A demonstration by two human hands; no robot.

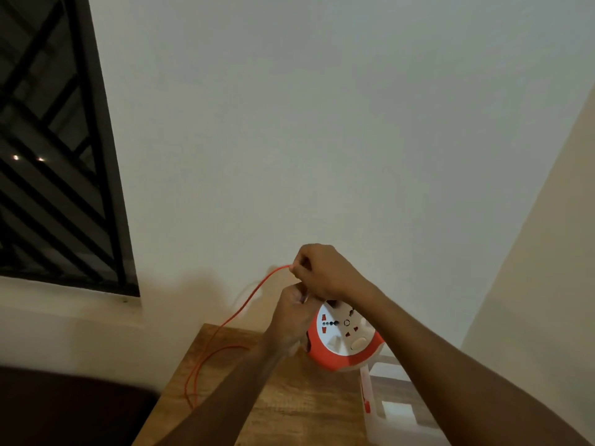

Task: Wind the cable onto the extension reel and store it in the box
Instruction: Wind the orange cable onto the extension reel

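Fingers of right hand (318,272) pinch cable (244,304); left hand (291,317) grips reel (346,339) above table (289,407) edge

Plain white wall (322,123) filling most of the view, no marks on it. Dark window (48,140) at upper left with black diagonal bars across it, plus 2 tiny light spots showing on the glass. White ledge (64,304) running right under the window. Wooden table (289,407) at the bottom, light brown grain, pushed up near the wall. Something dark (64,410) at lower left beside the table, too dim to make out.
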